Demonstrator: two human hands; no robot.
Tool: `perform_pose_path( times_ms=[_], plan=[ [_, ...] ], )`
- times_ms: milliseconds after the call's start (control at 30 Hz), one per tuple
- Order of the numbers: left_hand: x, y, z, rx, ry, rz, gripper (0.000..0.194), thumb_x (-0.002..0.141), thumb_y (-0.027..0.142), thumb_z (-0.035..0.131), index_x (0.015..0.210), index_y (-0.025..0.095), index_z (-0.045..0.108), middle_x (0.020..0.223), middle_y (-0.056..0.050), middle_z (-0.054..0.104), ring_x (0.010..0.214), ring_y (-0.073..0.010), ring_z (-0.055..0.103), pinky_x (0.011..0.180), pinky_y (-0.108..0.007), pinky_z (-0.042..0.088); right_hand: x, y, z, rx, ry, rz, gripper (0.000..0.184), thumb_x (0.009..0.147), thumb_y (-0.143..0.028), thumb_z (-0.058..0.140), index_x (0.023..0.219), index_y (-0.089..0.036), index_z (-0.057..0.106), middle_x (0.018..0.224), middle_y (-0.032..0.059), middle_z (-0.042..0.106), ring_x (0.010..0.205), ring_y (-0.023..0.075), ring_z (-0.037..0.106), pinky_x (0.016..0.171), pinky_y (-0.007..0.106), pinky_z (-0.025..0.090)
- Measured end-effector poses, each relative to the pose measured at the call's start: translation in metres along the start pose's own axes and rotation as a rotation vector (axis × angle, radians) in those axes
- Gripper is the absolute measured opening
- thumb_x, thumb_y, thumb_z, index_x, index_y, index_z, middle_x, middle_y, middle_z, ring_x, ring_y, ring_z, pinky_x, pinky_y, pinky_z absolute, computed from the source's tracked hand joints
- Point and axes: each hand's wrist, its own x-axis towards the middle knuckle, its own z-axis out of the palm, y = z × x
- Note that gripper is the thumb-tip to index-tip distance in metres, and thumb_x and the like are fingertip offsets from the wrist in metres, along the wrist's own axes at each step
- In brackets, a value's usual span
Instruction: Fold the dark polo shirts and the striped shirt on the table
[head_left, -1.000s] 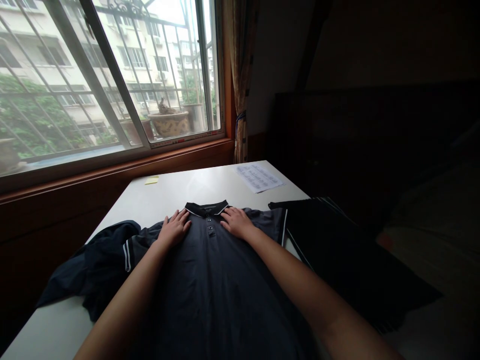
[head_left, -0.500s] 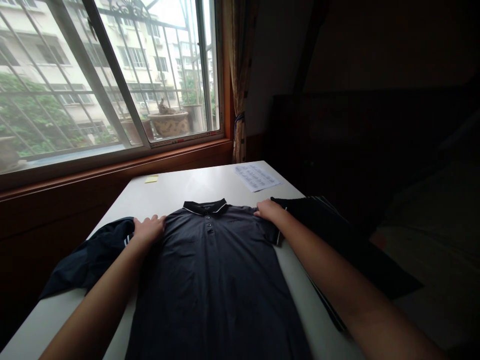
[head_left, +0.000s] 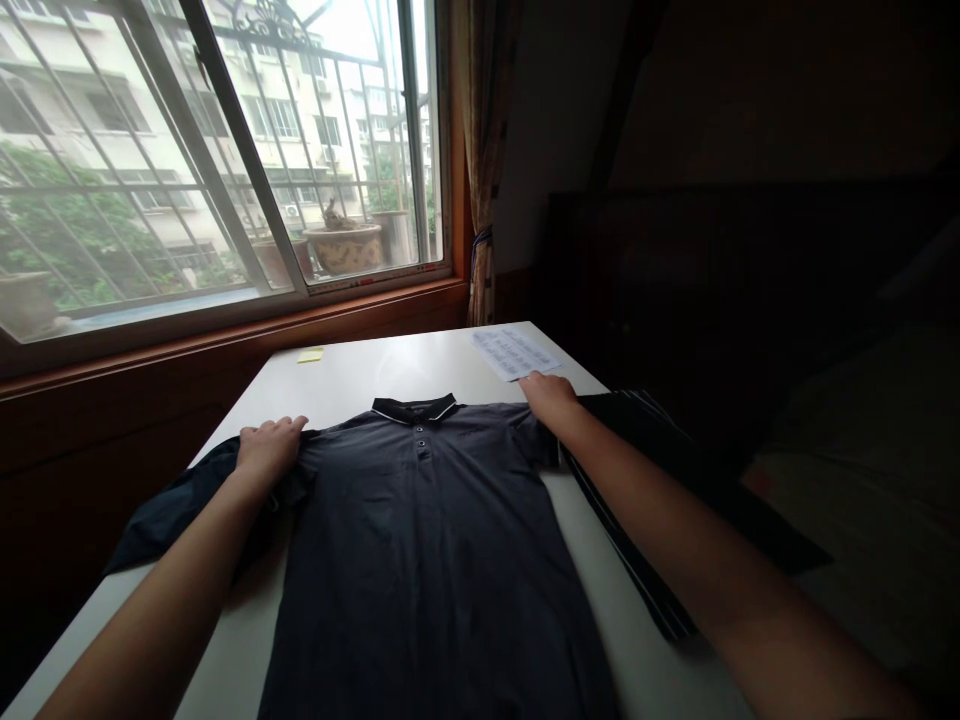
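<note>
A dark grey polo shirt (head_left: pixel 435 540) lies face up on the white table (head_left: pixel 217 640), its black, white-edged collar toward the window. My left hand (head_left: pixel 270 445) is closed on the shirt's left-hand sleeve, fingers curled over its upper edge; the thumb is hidden. On the other side, my right hand (head_left: pixel 549 396) grips the top of the opposite sleeve, its fingertips partly out of sight. Just beyond my left hand lies a crumpled dark garment (head_left: pixel 176 505). Beneath and beyond my right forearm is a black garment with white stripes (head_left: pixel 720 500).
Printed paper sheets (head_left: pixel 516 352) lie near the table's far right corner. A yellow sticky note (head_left: pixel 310 355) is at the far left edge. Behind the table are a barred window (head_left: pixel 330 150) and a tied curtain (head_left: pixel 484 200). The right side is very dark.
Both hands have moved outward from beside the collar to the sleeves, then slightly farther away from me. The polo shirt's shoulders are spread, and its right-hand sleeve has shifted.
</note>
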Motion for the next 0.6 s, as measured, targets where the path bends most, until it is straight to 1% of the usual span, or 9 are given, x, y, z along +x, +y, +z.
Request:
perform_pose_path(
  times_ms=[100, 167, 200, 233, 300, 367, 467, 533, 600],
  plan=[
    [-0.01, 0.011, -0.004, 0.062, 0.182, 0.07, 0.049, 0.095, 0.013, 0.031, 0.134, 0.022, 0.059, 0.133, -0.018, 0.059, 0.12, -0.0365, 0.054, 0.099, -0.06, 0.037, -0.013, -0.011, 0.008, -0.024, 0.078, -0.025, 0.041, 0.096, -0.009, 0.034, 0.113, -0.011, 0.07, 0.126, 0.0238, 0.061, 0.121, 0.0353, 0.054, 0.099, 0.05, 0.039],
    [-0.017, 0.027, -0.006, 0.063, 0.321, 0.185, 0.046, 0.094, 0.012, 0.036, 0.129, 0.02, 0.063, 0.13, -0.017, 0.06, 0.119, -0.0341, 0.053, 0.105, -0.057, 0.033, -0.021, -0.024, 0.017, 0.013, 0.116, -0.079, 0.04, 0.096, -0.009, 0.034, 0.108, -0.012, 0.072, 0.128, 0.0228, 0.06, 0.125, 0.0366, 0.048, 0.102, 0.051, 0.036],
    [-0.02, 0.038, -0.006, 0.027, 0.355, 0.253, 0.043, 0.093, 0.013, 0.039, 0.127, 0.019, 0.065, 0.127, -0.017, 0.062, 0.118, -0.0327, 0.054, 0.107, -0.054, 0.034, -0.024, -0.032, 0.023, 0.048, 0.124, -0.117, 0.04, 0.096, -0.01, 0.035, 0.107, -0.012, 0.072, 0.128, 0.0222, 0.06, 0.125, 0.0363, 0.047, 0.102, 0.05, 0.036],
    [-0.021, 0.05, -0.006, -0.029, 0.353, 0.315, 0.041, 0.094, 0.015, 0.04, 0.125, 0.018, 0.066, 0.125, -0.016, 0.063, 0.116, -0.0312, 0.055, 0.108, -0.05, 0.035, -0.026, -0.042, 0.029, 0.089, 0.124, -0.156, 0.038, 0.096, -0.011, 0.036, 0.107, -0.013, 0.072, 0.127, 0.0215, 0.06, 0.124, 0.0354, 0.047, 0.101, 0.048, 0.037],
    [-0.022, 0.076, 0.0, -0.145, 0.291, 0.403, 0.038, 0.096, 0.022, 0.042, 0.124, 0.019, 0.067, 0.125, -0.014, 0.064, 0.116, -0.0284, 0.056, 0.107, -0.042, 0.039, -0.028, -0.064, 0.042, 0.161, 0.106, -0.218, 0.034, 0.096, -0.016, 0.042, 0.111, -0.015, 0.071, 0.126, 0.0193, 0.061, 0.119, 0.0326, 0.051, 0.098, 0.044, 0.04],
    [-0.017, 0.099, 0.011, -0.194, 0.242, 0.414, 0.038, 0.098, 0.03, 0.042, 0.126, 0.019, 0.066, 0.131, -0.012, 0.063, 0.121, -0.0262, 0.054, 0.109, -0.036, 0.038, -0.026, -0.087, 0.056, 0.202, 0.082, -0.241, 0.032, 0.097, -0.026, 0.046, 0.119, -0.019, 0.069, 0.127, 0.0156, 0.062, 0.115, 0.0291, 0.054, 0.096, 0.04, 0.043],
    [-0.004, 0.119, 0.033, -0.214, 0.204, 0.309, 0.047, 0.1, 0.039, 0.038, 0.132, 0.012, 0.061, 0.14, -0.015, 0.058, 0.13, -0.0274, 0.05, 0.112, -0.037, 0.035, -0.019, -0.114, 0.075, 0.263, 0.075, -0.242, 0.04, 0.098, -0.037, 0.047, 0.132, -0.021, 0.062, 0.137, 0.0116, 0.058, 0.12, 0.0263, 0.053, 0.099, 0.036, 0.043],
    [0.005, 0.122, 0.046, -0.232, 0.183, 0.21, 0.054, 0.101, 0.042, 0.034, 0.139, 0.009, 0.055, 0.147, -0.018, 0.052, 0.136, -0.0299, 0.045, 0.113, -0.041, 0.034, -0.012, -0.125, 0.084, 0.294, 0.089, -0.221, 0.045, 0.099, -0.04, 0.046, 0.138, -0.02, 0.057, 0.146, 0.0109, 0.052, 0.129, 0.0263, 0.047, 0.105, 0.036, 0.04],
    [0.013, 0.121, 0.053, -0.248, 0.163, 0.135, 0.059, 0.101, 0.047, 0.032, 0.145, 0.012, 0.048, 0.153, -0.017, 0.046, 0.141, -0.0314, 0.039, 0.114, -0.046, 0.032, -0.005, -0.132, 0.091, 0.32, 0.114, -0.192, 0.049, 0.1, -0.042, 0.045, 0.141, -0.018, 0.054, 0.15, 0.0113, 0.048, 0.134, 0.0267, 0.042, 0.11, 0.038, 0.035]
  ],
)
